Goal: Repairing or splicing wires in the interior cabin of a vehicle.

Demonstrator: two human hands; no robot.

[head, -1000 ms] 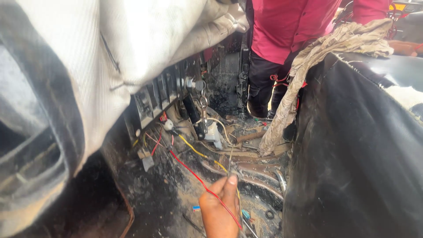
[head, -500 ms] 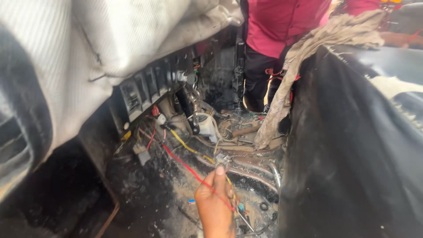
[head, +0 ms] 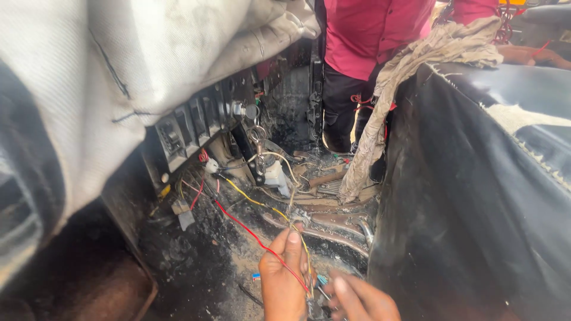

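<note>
head view: the left hand (head: 284,276) pinches a red wire (head: 247,229) and a yellow wire (head: 257,202) that run up from the dirty car floor (head: 196,261) to the dashboard (head: 196,119). the right hand (head: 360,300), fingers loosely curled, touches the same bundle lower down; its grasp cannot be told. a person in a red shirt (head: 375,30) stands at the far door, beside a black seat (head: 476,196) draped with a rag (head: 410,71).

This is the inside of an old vehicle that is under repair, most likely at a roadside or garage workshop. The dashboard (head: 196,122) is stripped, with empty switch slots, and loose red wires (head: 250,233) and yellow wires (head: 253,201) hang from it. The floor (head: 196,267) is bare, dirty metal with dust and small parts. A worn black seat (head: 476,196) with torn stitching stands on the right, with a dirty rag (head: 410,71) over it. A person in a red shirt (head: 375,30) stands at the open door.
</note>
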